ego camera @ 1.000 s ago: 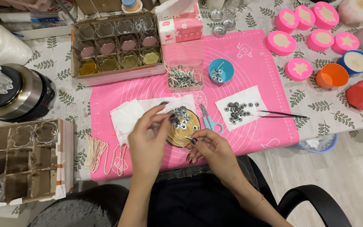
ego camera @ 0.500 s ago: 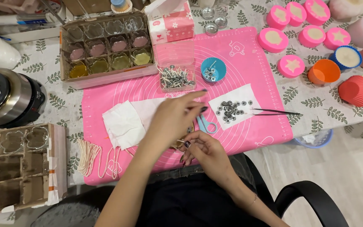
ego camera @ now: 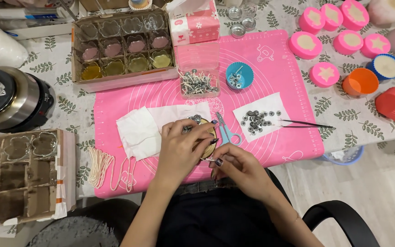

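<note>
Seen from above, a pink mat (ego camera: pixel 270 68) covers a leaf-patterned surface (ego camera: pixel 344 110). At the mat's near edge, the left hand (ego camera: pixel 179 148) has its fingers closed on a small round wooden disc (ego camera: pixel 206 137), largely hidden beneath it. The right hand (ego camera: pixel 234 167) rests just beside, fingertips together at the disc's rim. Blue scissors (ego camera: pixel 227 132) lie touching the disc. Beyond, open mat, then a clear box of metal wick tabs (ego camera: pixel 198 83) and a blue cup (ego camera: pixel 239 75) holding a few more.
</note>
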